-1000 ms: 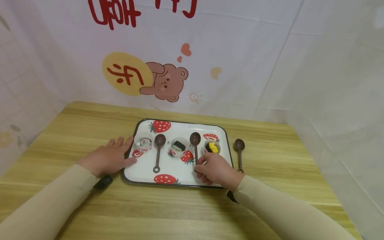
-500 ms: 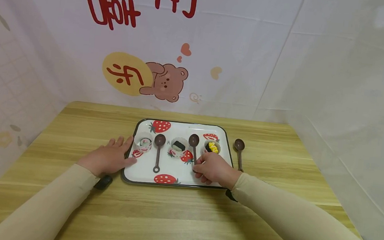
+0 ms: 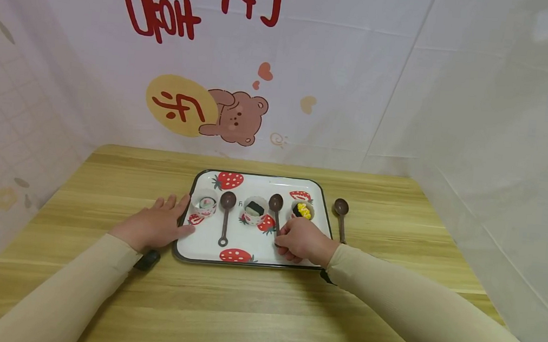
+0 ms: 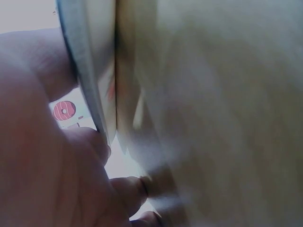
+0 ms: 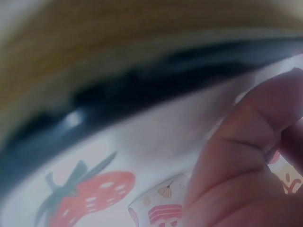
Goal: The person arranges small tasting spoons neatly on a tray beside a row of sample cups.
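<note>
Spoon [image 3: 276, 204] nudged slightly left, nearer person; within tray [image 3: 208, 247], between middle cup [image 3: 254, 221] and right cup [image 3: 301, 202]; right hand [image 3: 306, 241] pinches handle; left hand [image 3: 155, 227], fingers outstretched, braces tray rim; placing seems nearly settled

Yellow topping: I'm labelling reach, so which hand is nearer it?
Right: the right hand is just in front of the yellow topping; the left hand rests at the left rim of the tray.

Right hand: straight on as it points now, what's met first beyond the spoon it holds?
Beyond the right hand and its spoon, likely the middle cup; the head view leaves height unclear.
</note>
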A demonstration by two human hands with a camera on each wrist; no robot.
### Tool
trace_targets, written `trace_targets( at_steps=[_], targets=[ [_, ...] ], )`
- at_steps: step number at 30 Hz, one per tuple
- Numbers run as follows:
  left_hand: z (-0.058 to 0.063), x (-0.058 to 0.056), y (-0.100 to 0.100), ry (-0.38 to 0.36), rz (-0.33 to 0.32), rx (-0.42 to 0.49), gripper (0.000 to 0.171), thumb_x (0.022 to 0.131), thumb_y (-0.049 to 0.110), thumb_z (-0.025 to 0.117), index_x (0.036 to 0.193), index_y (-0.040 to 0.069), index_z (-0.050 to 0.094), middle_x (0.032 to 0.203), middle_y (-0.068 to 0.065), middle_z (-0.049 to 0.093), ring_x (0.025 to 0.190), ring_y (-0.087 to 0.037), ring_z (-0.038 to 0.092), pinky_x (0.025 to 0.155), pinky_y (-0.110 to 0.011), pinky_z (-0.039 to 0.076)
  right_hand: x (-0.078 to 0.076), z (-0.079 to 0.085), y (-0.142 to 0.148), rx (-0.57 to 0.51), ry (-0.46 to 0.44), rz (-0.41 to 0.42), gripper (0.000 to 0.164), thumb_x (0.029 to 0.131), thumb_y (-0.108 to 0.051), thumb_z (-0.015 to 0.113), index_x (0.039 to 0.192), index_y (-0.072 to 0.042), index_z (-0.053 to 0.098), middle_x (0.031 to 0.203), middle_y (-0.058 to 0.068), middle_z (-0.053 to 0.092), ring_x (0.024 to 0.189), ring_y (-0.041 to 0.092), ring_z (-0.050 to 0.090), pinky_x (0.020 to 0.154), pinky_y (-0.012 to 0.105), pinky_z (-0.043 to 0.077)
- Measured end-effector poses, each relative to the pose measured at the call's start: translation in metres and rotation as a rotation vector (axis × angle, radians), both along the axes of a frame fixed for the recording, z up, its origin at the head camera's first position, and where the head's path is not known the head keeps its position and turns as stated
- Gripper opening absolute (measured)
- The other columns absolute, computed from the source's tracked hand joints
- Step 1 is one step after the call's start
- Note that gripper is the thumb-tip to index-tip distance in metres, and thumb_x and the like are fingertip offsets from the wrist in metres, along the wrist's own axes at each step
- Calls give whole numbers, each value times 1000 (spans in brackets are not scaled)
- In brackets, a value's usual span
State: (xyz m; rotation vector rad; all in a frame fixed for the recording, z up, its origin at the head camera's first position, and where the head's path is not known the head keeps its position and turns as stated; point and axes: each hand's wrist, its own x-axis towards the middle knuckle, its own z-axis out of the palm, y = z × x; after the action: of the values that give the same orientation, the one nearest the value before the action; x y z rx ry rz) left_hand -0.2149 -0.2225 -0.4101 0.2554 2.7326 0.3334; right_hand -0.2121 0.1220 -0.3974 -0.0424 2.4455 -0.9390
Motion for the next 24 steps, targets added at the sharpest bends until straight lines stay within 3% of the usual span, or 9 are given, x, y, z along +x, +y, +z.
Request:
trace_targets(
  at_steps=[24],
  targets=[
    [-2, -1, -1, 1, 0, -3, 99, 102, 65, 50, 168, 1, 14, 168, -40, 12, 153, -65, 10, 119, -79, 21, -1, 0, -7, 77, -11, 27, 19, 101, -21, 71, 87, -7, 71, 71, 3, 71, 58, 11, 61, 56, 25, 57]
  ],
)
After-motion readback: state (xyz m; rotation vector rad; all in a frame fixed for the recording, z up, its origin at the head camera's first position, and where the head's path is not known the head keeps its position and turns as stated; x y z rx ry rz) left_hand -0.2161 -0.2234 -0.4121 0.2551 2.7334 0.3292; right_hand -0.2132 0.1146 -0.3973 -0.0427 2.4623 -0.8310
